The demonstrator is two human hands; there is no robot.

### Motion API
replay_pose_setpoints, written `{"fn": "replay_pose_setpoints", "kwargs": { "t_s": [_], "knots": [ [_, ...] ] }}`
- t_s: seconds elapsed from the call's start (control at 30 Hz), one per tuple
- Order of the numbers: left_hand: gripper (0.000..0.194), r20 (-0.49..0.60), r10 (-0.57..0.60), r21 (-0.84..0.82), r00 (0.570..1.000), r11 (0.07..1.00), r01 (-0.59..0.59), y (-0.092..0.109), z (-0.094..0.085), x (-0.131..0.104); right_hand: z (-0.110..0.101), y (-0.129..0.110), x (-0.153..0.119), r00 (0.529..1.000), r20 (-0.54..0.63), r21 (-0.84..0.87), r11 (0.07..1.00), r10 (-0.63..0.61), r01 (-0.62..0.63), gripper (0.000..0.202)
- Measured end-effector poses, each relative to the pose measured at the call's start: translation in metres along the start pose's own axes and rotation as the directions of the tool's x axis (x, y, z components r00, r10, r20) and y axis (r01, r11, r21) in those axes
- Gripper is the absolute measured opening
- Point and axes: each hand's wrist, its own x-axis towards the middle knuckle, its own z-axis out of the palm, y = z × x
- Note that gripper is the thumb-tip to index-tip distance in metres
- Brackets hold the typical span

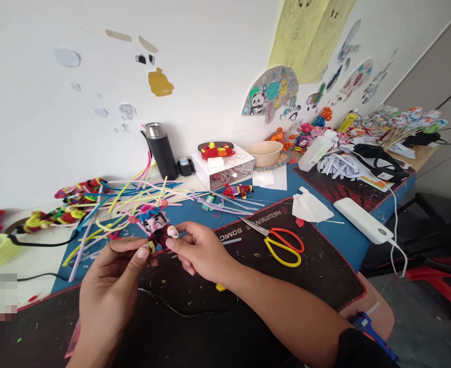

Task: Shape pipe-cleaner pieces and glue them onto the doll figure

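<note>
Between my two hands is a small pipe-cleaner doll (154, 223) with a pale painted face, blue and pink headwear and a dark red body. My left hand (118, 263) pinches its lower left part between thumb and fingers. On the other side, my right hand (196, 248) grips the body near a pale yellow-and-white arm. The doll is held upright above the black desk mat (194, 327). Scissors (275, 240) with one red and one yellow handle lie to the right of my right hand. Loose pipe cleaners (129, 191) are spread behind the doll.
A black thermos (161, 153) stands by the wall, beside a white drawer box (225, 171) and a beige bowl (265, 153). More dolls (56, 217) lie at left. A white power strip (363, 220) with a cable sits right, near crumpled tissue (311, 206).
</note>
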Motion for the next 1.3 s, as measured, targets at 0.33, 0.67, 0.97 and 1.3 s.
{"fn": "replay_pose_setpoints", "kwargs": {
  "t_s": [0.33, 0.67, 0.97, 1.3],
  "knots": [
    [0.032, 0.035, -0.009, -0.021, 0.999, 1.000, 0.010, -0.0065, -0.0058, 0.0014, -0.0005, -0.0009, -0.0003, 1.000, -0.011, -0.020, 1.000, 0.022, -0.022, 0.045],
    [0.032, 0.018, -0.029, -0.070, 0.999, 0.997, 0.030, -0.0027, -0.0021, 0.0017, -0.0005, -0.0011, -0.0007, 1.000, 0.005, 0.006, 1.000, 0.002, -0.002, 0.046],
    [0.036, 0.015, -0.044, -0.101, 0.999, 0.994, 0.045, -0.0041, -0.0035, 0.0024, -0.0003, -0.0023, -0.0001, 1.000, 0.009, 0.018, 1.000, -0.002, 0.002, 0.049],
    [0.044, 0.001, -0.067, -0.133, 0.998, 0.989, 0.066, -0.0024, -0.0023, 0.0023, 0.0006, -0.0041, -0.0013, 1.000, 0.005, 0.029, 1.000, 0.012, -0.012, 0.051]
  ]
}}
